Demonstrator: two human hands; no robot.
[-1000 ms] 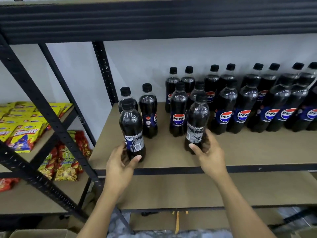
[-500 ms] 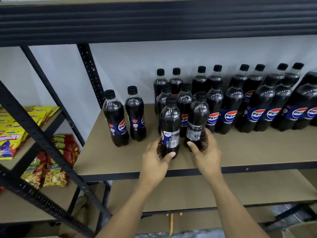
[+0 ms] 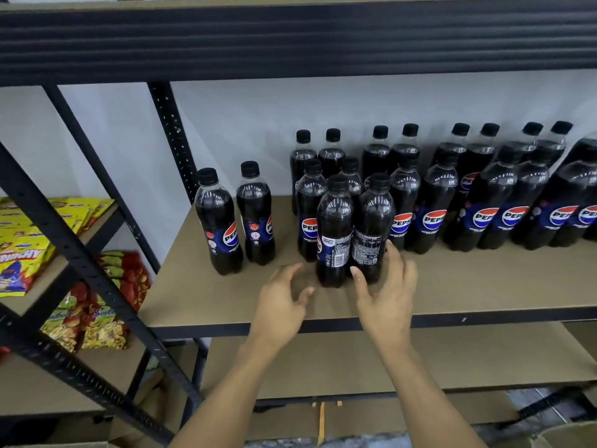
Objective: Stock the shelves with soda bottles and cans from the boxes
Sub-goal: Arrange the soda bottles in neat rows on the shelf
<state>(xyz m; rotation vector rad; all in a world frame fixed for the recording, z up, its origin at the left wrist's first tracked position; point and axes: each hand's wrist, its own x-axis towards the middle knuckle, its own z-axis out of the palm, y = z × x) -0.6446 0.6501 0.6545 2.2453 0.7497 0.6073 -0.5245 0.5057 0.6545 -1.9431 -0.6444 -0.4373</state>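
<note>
Two small Pepsi bottles stand side by side near the front of the brown shelf board (image 3: 484, 286), labels turned toward me. The left one (image 3: 334, 231) stands free; my left hand (image 3: 284, 302) is just below and left of it, fingers spread, holding nothing. My right hand (image 3: 387, 292) wraps the base of the right one (image 3: 373, 221), thumb in front and fingers on its right side. Behind them stand several more small Pepsi bottles (image 3: 310, 208). Two separate bottles (image 3: 219, 221) stand further left.
Larger Pepsi bottles (image 3: 491, 202) fill the shelf's right side in rows. A black upright post (image 3: 171, 130) and a diagonal brace (image 3: 80, 253) bound the left. Snack bags (image 3: 22, 253) lie on the neighbouring rack. A lower shelf board (image 3: 452, 357) and cardboard boxes (image 3: 323, 418) are below.
My left hand carried its bottle right, set it beside the right-hand bottle, and has let go and drawn back. The view has shifted, so the shelf contents sit further right in the frame.
</note>
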